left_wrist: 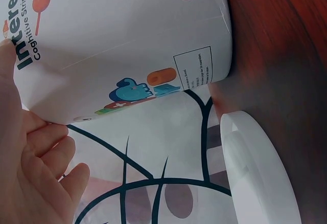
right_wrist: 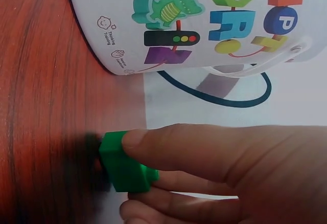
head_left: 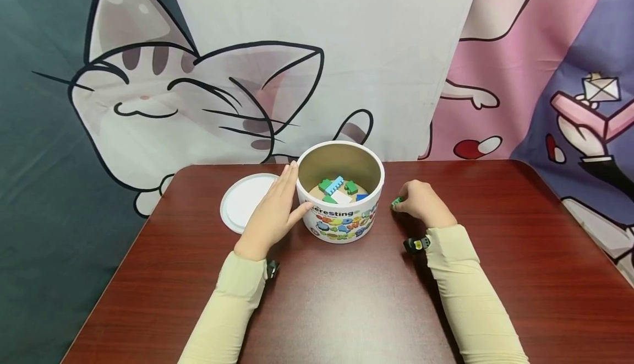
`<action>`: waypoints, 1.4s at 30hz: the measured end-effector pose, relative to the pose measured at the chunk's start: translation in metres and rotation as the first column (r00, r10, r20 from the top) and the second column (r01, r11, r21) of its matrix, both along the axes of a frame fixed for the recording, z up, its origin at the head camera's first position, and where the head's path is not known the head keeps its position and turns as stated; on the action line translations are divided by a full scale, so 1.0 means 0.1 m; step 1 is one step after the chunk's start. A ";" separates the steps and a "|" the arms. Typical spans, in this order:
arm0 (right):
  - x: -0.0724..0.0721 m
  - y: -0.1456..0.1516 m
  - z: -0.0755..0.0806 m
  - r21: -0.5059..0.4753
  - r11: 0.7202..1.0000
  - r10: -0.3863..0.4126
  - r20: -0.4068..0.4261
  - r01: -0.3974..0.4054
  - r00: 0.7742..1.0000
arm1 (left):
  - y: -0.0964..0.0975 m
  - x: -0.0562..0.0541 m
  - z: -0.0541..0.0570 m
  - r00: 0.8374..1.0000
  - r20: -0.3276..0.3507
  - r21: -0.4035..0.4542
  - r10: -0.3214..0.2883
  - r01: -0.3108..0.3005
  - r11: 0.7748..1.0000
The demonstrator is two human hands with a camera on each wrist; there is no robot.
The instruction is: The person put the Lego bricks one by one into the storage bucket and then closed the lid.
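Note:
A white printed bucket (head_left: 342,223) stands upright on the table with its top uncovered. Inside it lie several toy building bricks (head_left: 334,185) in green, blue and white. My left hand (head_left: 269,210) rests against the bucket's left side, its fingers straight and the thumb along the front by the rim. To the right of the bucket, my right hand (head_left: 421,203) pinches a green building brick (right_wrist: 125,165) between thumb and fingers, close over the table top. In the right wrist view the thumb covers one upper corner of that brick.
A round white lid (head_left: 242,201) lies on the table left of the bucket, partly behind the left hand. The brown table (head_left: 327,309) ends just behind the bucket, where a cartoon-printed cloth (head_left: 386,50) hangs.

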State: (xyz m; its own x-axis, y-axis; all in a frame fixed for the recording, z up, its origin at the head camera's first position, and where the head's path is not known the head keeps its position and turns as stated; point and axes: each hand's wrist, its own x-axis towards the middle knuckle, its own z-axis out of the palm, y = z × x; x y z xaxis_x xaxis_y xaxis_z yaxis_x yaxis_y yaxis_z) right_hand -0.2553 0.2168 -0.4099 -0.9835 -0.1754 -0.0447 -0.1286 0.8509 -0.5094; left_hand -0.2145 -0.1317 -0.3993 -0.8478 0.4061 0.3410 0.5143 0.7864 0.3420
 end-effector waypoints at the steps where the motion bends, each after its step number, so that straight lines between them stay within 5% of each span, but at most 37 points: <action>1: 0.00 0.00 0.00 -0.001 1.000 0.002 -0.008 -0.002 1.000 | 0.00 0.00 0.00 1.000 0.000 -0.001 0.000 0.000 1.000; 15: 0.03 -0.02 0.13 -0.082 0.996 -0.029 -0.132 0.018 0.991 | 0.01 0.00 0.01 1.000 -0.010 -0.002 -0.005 0.005 1.000; 25: 0.13 -0.11 0.31 -0.181 0.983 -0.072 -0.273 0.022 0.959 | 0.00 -0.01 -0.01 1.000 -0.011 -0.003 0.001 -0.001 1.000; 42: 0.34 -0.29 0.57 -0.340 0.941 -0.205 -0.545 0.010 0.813 | 0.00 0.00 0.01 1.000 -0.021 0.005 -0.006 0.006 1.000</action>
State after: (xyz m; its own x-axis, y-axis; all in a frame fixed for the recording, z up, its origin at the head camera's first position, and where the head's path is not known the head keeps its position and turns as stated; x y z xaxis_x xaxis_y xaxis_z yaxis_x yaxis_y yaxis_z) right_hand -0.2212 0.1880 -0.3533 -0.8272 0.0250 0.5613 -0.3927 0.6888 -0.6094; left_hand -0.2147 -0.1315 -0.3986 -0.8377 0.4097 0.3610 0.5265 0.7814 0.3349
